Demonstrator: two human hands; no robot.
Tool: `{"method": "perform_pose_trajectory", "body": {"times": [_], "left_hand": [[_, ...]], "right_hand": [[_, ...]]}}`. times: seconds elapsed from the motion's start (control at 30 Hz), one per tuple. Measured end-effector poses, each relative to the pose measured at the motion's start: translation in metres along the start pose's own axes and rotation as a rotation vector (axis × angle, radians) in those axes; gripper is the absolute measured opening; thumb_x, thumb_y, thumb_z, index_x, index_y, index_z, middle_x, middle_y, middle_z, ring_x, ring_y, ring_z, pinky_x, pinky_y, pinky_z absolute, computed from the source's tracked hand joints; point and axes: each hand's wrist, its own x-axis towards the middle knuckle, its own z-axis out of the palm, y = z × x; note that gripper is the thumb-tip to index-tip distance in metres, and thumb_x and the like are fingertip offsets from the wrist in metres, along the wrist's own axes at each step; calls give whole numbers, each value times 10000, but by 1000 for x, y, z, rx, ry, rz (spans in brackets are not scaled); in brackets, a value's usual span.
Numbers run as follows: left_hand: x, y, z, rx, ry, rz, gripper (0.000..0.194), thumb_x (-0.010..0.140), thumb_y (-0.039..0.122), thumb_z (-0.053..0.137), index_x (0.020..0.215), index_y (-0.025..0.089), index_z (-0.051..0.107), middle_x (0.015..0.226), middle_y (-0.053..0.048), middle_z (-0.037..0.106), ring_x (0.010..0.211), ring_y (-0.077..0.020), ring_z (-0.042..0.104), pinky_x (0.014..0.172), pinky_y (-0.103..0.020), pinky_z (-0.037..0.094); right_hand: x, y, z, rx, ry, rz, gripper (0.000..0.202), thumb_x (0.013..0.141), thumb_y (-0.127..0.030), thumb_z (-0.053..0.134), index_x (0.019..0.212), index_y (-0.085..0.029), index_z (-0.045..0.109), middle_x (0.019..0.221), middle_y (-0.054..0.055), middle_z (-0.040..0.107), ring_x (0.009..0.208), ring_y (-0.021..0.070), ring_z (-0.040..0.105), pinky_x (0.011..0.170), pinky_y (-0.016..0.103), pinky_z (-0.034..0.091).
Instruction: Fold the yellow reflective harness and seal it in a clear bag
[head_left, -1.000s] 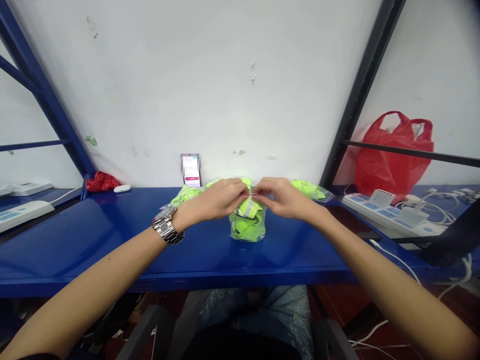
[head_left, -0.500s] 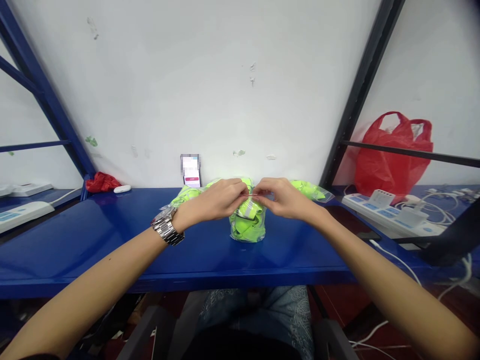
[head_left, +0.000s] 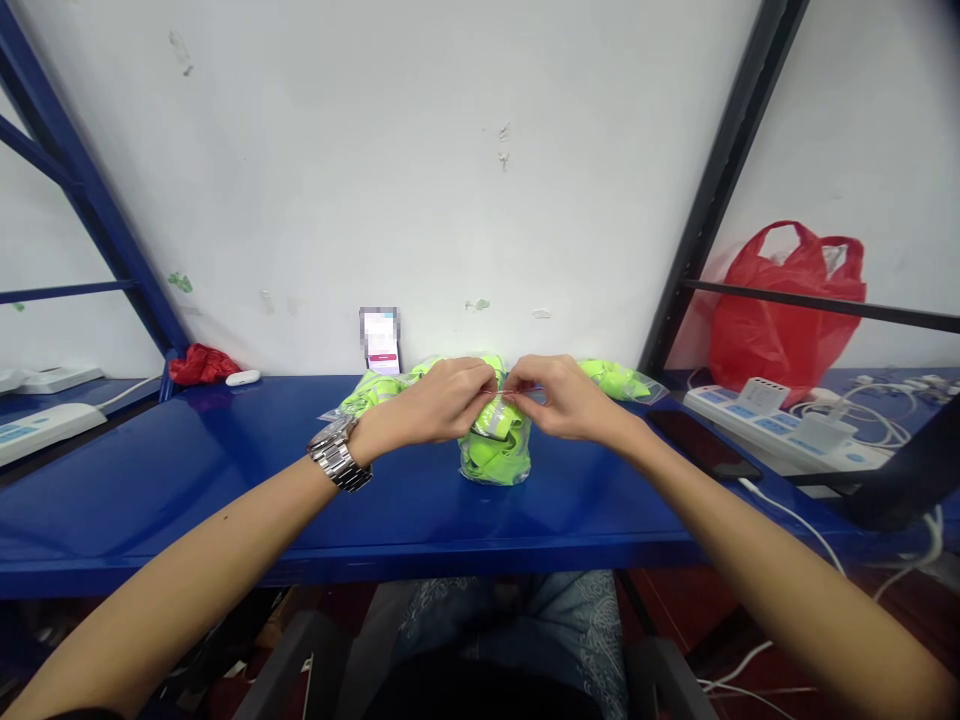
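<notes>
A clear plastic bag (head_left: 495,455) packed with a folded neon-yellow garment with grey reflective strips stands on the blue table (head_left: 360,510). At its top edge my left hand (head_left: 457,395) pinches the plastic between thumb and fingers. My right hand (head_left: 551,395) pinches the same edge just to the right, the two sets of fingertips almost touching. The exact grip is partly hidden by the fingers. Behind my left hand lies more bagged neon-yellow fabric (head_left: 371,390), and another such bag (head_left: 615,380) rests behind my right hand.
A phone (head_left: 382,340) with a lit screen leans on the wall. On the right lie a dark phone (head_left: 705,445) with a cable, a white power strip (head_left: 787,430) and a red plastic bag (head_left: 787,320). Red crumpled plastic (head_left: 202,365) and a small white case (head_left: 242,378) sit at left.
Both hands stay at the bag's top edge, with their fingertips slightly shifted. The bag stands in the same place. More of the dark phone shows beside my right forearm.
</notes>
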Motion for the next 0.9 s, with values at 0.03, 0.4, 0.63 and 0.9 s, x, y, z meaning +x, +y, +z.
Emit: {"method": "perform_pose_trajectory", "body": {"times": [0.03, 0.4, 0.63, 0.9], "left_hand": [[0, 0, 0, 5, 7, 0, 143, 908, 188, 425, 818, 181, 536, 766, -65, 602, 677, -159, 523, 625, -306, 409], [1, -2, -1, -11, 14, -14, 128, 867, 170, 470, 816, 163, 587, 719, -31, 609, 631, -133, 515, 593, -279, 375], [5, 0, -12, -20, -107, -17, 155, 900, 222, 486, 838, 150, 609, 754, -40, 629, 667, -131, 527, 635, -278, 388], [7, 4, -17, 4, -191, 74, 139, 922, 194, 449, 815, 157, 529, 734, -32, 570, 631, -128, 464, 628, -288, 375]], "right_hand": [[0, 0, 0, 3, 5, -2, 86, 780, -100, 566, 784, -157, 630, 755, 32, 657, 683, 139, 562, 660, 268, 416], [-1, 2, 3, 35, 30, -33, 98, 766, -93, 559, 771, -157, 633, 737, 21, 658, 665, 126, 559, 649, 252, 414], [0, 4, 4, 32, 16, -33, 85, 788, -112, 571, 761, -152, 641, 714, 18, 649, 646, 120, 547, 629, 248, 396], [2, -3, -2, 23, -31, -65, 98, 803, -136, 582, 729, -150, 644, 691, 17, 643, 629, 117, 526, 616, 255, 380]]}}
